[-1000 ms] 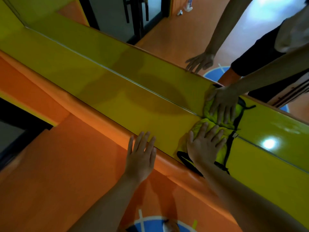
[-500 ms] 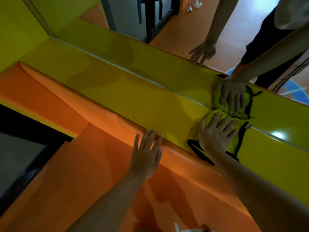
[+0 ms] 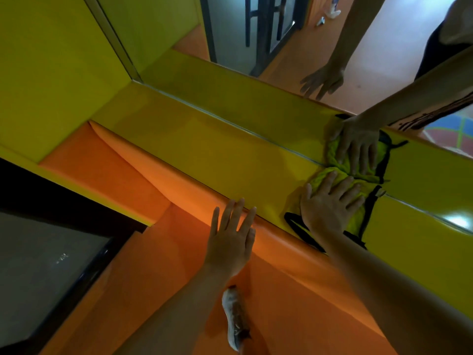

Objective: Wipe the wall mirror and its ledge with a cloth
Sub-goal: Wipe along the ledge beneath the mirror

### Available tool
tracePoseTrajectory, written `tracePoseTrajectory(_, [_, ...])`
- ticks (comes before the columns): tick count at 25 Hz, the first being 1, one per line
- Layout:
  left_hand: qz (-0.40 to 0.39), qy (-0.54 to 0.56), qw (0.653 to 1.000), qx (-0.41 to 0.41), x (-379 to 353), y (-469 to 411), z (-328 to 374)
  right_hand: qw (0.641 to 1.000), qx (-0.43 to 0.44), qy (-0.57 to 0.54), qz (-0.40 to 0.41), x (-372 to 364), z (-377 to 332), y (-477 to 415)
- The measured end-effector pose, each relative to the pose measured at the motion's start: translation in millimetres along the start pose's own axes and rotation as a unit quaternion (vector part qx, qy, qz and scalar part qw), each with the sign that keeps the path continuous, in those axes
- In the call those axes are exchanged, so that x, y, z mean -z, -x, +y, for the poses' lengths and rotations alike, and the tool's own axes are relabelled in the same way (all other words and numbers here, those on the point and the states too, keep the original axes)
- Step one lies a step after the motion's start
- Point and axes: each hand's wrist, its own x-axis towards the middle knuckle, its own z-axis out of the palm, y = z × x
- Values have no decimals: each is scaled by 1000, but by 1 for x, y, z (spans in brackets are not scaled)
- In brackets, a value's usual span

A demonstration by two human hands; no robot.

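on the ledge (image 3: 230, 155), cloth (image 3: 357, 220) beneath flat, spread fingers (image 3: 343, 187) of the right hand (image 3: 330, 210)

Both hands are held flat, palms down, nothing gripped. The left hand (image 3: 230, 242) is set with fingers straight, slightly spread, pointed forward; wrist straight, left forearm extended from bottom centre. The right hand (image 3: 330, 208) is pressed down with fingers splayed, thumb angled out left; right forearm bare, brought in from lower right, reached further forward.
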Motion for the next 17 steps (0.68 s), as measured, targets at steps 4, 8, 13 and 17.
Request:
tracePoseTrajectory(4, [-12,15,1000,-23,25,-44,-48,1000,9,-4,-7,-6,-45,1])
tracePoseTrajectory(8, [-46,13,999,-2,30,-90,-98,1000,10,-5,0,-10,-83,0])
tracePoseTrajectory(13, [-50,19,999,5,39,-117,-151,1000,10,-7,-4,-14,-136,2])
tracePoseTrajectory(17, [-49,10,999,10,47,-129,-186,999,38,0,17,-21,-180,2])
